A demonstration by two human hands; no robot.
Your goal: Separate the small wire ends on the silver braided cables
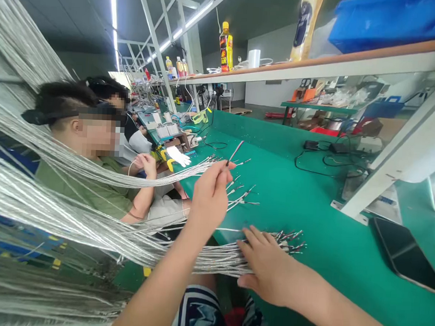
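The left hand (212, 189) pinches 1 wire (236, 151), tip pointing far and right, while the right hand (267, 263), palm down with fingers loosely spread, lies across the near bundle (222, 259), whose long axis runs left to right.

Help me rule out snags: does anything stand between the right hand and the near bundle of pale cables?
Nothing visible does: the right hand appears to lie directly across the near bundle of pale cables, beside its wire ends.
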